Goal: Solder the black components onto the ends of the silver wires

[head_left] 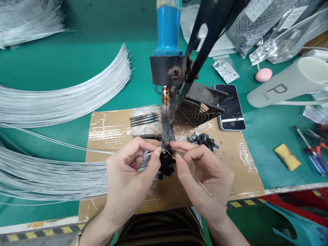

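A blue-handled soldering iron [167, 32] is clamped upright, its tip pointing down between my hands. My left hand [137, 174] is closed in a pinch just left of the tip, gripping a thin white wire [77, 145] that runs in from the left; the wire's end is hidden by my fingertips. To the right of the tip, my right hand [207, 174] pinches a strand of solder wire [202, 184], whose end reaches the tip. Beneath my hands lie black connectors [167, 165] on the ends of a white wire bundle [56, 174].
Cardboard [246, 171] covers part of the green bench. Loose black pieces [203, 140], a fan [197, 107] and a phone [232, 107] are right of the iron. Another wire bundle [77, 99] lies left. Farther right are a white cup [284, 85] and a yellow sponge [287, 156].
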Action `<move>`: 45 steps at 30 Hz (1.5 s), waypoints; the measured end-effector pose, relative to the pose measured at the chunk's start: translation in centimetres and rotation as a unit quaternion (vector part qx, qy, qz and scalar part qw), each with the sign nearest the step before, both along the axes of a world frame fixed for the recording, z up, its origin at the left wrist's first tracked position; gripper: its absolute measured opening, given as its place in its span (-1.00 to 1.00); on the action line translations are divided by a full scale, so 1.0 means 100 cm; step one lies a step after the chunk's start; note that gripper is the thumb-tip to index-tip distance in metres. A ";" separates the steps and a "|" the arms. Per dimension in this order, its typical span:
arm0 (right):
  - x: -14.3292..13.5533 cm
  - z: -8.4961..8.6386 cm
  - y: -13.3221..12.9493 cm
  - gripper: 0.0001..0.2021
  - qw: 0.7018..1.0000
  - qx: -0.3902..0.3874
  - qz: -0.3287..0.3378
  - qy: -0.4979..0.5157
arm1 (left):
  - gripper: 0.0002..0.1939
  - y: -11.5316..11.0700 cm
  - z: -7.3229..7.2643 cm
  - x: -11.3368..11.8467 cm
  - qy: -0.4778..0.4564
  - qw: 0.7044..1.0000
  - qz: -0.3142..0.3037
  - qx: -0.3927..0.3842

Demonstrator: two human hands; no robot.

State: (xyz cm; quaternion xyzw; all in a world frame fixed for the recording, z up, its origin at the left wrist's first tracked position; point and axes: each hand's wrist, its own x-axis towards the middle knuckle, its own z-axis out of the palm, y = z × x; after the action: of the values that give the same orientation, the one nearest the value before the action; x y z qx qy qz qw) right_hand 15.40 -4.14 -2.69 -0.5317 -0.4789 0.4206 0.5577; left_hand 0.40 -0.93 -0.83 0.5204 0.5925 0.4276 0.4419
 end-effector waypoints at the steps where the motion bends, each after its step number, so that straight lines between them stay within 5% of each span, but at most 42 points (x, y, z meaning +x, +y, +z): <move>1: 0.000 0.000 0.000 -0.81 1.000 -0.001 0.000 0.000 | -0.88 0.000 0.000 0.000 0.001 1.000 0.000 -0.001; 45: -0.002 -0.005 -0.003 -0.79 0.998 0.036 -0.018 -0.053 | -0.87 0.001 -0.001 0.000 0.013 1.000 -0.008 -0.003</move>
State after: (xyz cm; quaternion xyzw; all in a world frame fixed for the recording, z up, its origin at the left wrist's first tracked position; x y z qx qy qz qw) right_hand 15.15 -4.41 -3.18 -0.5413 -0.5128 0.3646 0.5577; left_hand 0.44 -0.85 -0.95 0.5292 0.5953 0.4159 0.4389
